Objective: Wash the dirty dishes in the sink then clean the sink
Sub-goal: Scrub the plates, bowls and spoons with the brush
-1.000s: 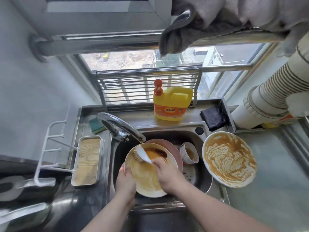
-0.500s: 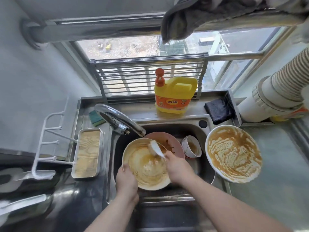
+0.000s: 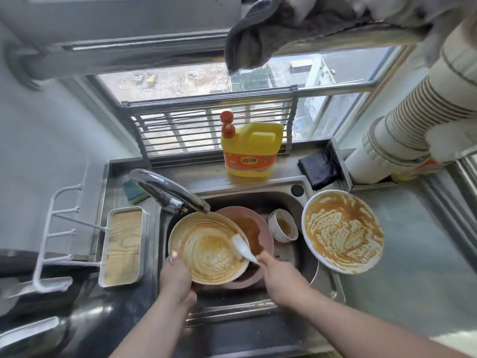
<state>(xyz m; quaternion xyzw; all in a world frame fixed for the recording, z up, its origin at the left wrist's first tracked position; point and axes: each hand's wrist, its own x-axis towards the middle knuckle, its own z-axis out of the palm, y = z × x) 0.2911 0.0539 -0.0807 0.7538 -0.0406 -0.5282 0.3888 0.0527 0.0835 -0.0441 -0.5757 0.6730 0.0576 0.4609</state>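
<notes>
A cream plate [image 3: 206, 250] smeared with orange sauce is held tilted over the steel sink [image 3: 307, 257], under the faucet [image 3: 167, 189]. My left hand [image 3: 175, 277] grips its near left rim. My right hand [image 3: 281, 277] holds a white dish brush [image 3: 242, 248] whose head touches the plate's right side. Behind it in the sink lie a pink plate [image 3: 253, 226] with sauce and a small white bowl [image 3: 282, 226]. A second large sauce-covered plate [image 3: 342, 231] rests on the sink's right edge.
A yellow detergent bottle [image 3: 249, 151] stands on the ledge behind the sink, with a black cloth [image 3: 318, 167] to its right and a green sponge [image 3: 134, 191] at the left. A wood-grain tray [image 3: 124, 245] and a white rack [image 3: 59, 236] sit left. A ribbed duct [image 3: 413, 120] runs at right.
The brush has swept from the plate's upper left across to its right side, spreading the sauce into swirls. My left hand has kept its hold on the rim.
</notes>
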